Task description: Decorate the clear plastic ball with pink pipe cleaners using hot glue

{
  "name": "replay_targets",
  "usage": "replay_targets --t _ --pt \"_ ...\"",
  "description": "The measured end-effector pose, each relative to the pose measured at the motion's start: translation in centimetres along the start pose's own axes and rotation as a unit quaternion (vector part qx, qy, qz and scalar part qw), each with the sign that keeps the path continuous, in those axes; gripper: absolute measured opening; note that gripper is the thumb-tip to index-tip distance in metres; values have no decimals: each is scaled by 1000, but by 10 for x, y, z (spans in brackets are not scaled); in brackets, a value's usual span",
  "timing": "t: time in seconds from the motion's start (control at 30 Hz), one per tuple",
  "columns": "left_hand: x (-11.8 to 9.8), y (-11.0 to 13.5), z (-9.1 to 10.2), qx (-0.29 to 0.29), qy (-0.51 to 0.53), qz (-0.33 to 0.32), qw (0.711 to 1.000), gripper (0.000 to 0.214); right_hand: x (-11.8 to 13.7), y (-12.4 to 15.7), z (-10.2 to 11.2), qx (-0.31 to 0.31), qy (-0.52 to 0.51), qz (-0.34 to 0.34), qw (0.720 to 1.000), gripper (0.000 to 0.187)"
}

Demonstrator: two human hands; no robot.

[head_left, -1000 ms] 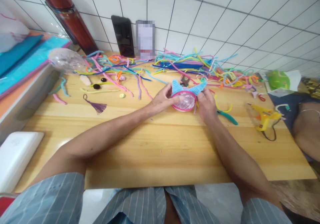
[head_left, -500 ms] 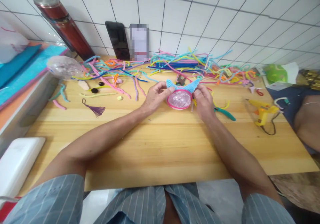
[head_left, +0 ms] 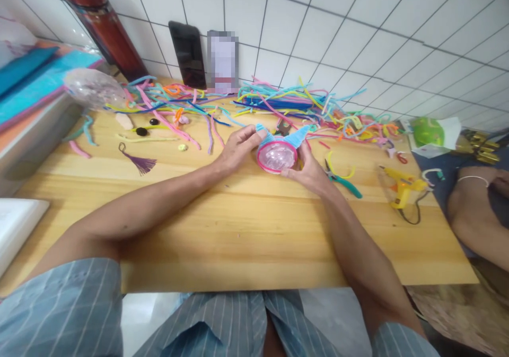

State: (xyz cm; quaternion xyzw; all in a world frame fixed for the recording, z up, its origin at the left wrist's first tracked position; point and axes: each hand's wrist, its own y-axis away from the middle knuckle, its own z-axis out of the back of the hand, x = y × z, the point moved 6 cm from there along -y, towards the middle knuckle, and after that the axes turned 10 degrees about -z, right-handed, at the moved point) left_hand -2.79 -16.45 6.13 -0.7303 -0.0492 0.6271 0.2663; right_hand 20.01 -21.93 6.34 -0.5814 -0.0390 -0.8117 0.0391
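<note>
Between my hands is a round, clear dome with a pink fuzzy rim (head_left: 277, 157) and two blue, ear-like points made of pipe cleaner. My left hand (head_left: 238, 147) pinches it at the left blue ear, thumb in front. My right hand (head_left: 309, 172) grips the right side, its thumb at the lower rim and the other fingers mostly hidden behind. Just right of that hand lie pliers with green handles (head_left: 347, 185), beside a bent yellow pipe cleaner (head_left: 350, 173). A small dark brown piece (head_left: 283, 127) shows behind the dome.
Colourful pipe cleaners (head_left: 278, 102) are heaped along the tiled wall. A yellow glue gun (head_left: 403, 187) lies at the right, near another person's arm (head_left: 473, 203). A purple tassel (head_left: 139, 162), a black phone (head_left: 186, 54) and a red flask (head_left: 105, 28) are on the left.
My right hand has moved from the right blue ear down to the dome's side, thumb now at the lower rim. My left hand keeps its hold. The camera view has shifted slightly.
</note>
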Motion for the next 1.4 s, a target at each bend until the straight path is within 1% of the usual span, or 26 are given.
replay_targets --t 0.1,0.17,0.27,0.33,0.37,0.4,0.47,0.53,0.57,0.6,0.67,0.73,0.83,0.9,0.93,1.0,1.13,1.2,1.3,1.4 --pt "-1 3 -3 31 -33 -7 999 72 5 6 -1 14 44 6 999 108" --pt "1 4 1 17 -86 -25 996 70 4 7 0 9 68 2 998 106" --pt "4 2 12 -21 -190 -57 980 56 0 6 4 0 92 -12 996 107" --pt "8 -1 15 -10 -238 -62 969 38 -3 4 6 -8 97 -14 995 111" --pt "11 -2 15 10 -264 -55 963 32 -5 3 6 -13 100 -13 995 113" --pt "13 -4 12 45 -309 -42 949 29 -6 2 5 -19 103 -12 994 113" --pt "17 -5 6 112 -404 -9 908 32 -6 0 2 -33 108 -6 994 110" --pt "17 -4 1 160 -473 15 866 33 -6 -1 -3 -45 107 4 993 106" --pt "15 -4 -1 175 -491 20 853 34 -6 -1 -5 -50 104 7 993 104" --pt "13 -4 -3 185 -501 23 845 35 -7 -2 -7 -56 99 4 993 102" --pt "9 -3 -7 194 -506 24 840 37 -12 -4 -3 -71 78 -11 994 98" --pt "5 -2 -10 199 -510 27 836 36 -17 -9 8 -89 26 -18 995 94" --pt "0 3 -16 216 -521 36 825 35 -19 -18 35 -139 -79 20 987 86" --pt "-5 6 -20 226 -526 42 818 37 -17 -23 49 -164 -116 49 978 79" --pt "-7 7 -21 231 -529 46 815 37 -16 -26 52 -169 -121 58 977 78" --pt "-11 10 -24 240 -533 54 810 38 -15 -30 48 -159 -114 55 979 80" --pt "-14 13 -26 250 -537 73 802 40 -18 -37 21 -100 -70 20 992 89" --pt "-15 15 -26 251 -539 81 800 40 -21 -38 12 -87 -30 9 996 90" --pt "-17 17 -26 253 -539 90 798 43 -30 -40 13 -93 18 -7 996 86" --pt "-18 17 -25 253 -539 100 797 49 -40 -40 18 -65 9 2 998 87"
